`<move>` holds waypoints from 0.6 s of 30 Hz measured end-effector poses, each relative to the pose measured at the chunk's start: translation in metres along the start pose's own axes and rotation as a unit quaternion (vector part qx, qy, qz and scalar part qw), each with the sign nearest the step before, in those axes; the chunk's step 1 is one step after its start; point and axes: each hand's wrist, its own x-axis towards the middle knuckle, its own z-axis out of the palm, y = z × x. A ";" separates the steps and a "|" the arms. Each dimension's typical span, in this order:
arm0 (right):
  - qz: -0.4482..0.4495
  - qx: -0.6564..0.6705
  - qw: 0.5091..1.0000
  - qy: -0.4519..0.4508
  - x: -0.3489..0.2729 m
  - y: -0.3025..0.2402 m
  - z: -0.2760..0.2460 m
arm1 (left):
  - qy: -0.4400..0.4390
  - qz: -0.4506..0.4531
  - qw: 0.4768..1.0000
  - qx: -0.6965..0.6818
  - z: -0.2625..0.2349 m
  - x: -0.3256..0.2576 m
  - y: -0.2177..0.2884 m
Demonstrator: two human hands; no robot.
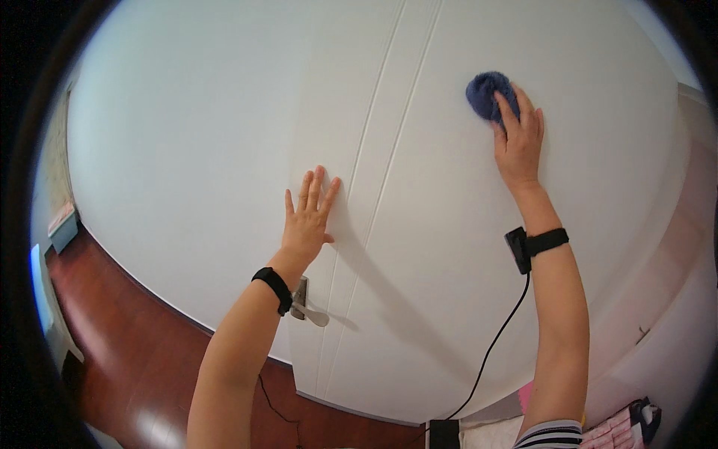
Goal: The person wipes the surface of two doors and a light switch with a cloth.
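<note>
A white door (441, 262) with two long parallel grooves fills most of the view. High on its right part, my right hand (520, 142) presses a fuzzy dark blue cloth (488, 94) against the surface, fingers curled over the cloth's right side. Lower and to the left, my left hand (307, 217) rests on the door with fingers spread, holding nothing. Just below the left wrist is a metal door handle (310, 313), its plate partly hidden by the arm.
Black bands circle both wrists; a black cable (493, 340) hangs from the right one. Reddish wooden floor (149, 329) shows at lower left, with a box (63, 227) by the wall. Pink folded fabric (617, 430) lies at lower right.
</note>
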 end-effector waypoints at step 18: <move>-0.213 0.222 0.918 -0.251 -0.216 -0.192 0.034 | 0.014 0.008 0.999 -0.042 0.004 0.000 -0.010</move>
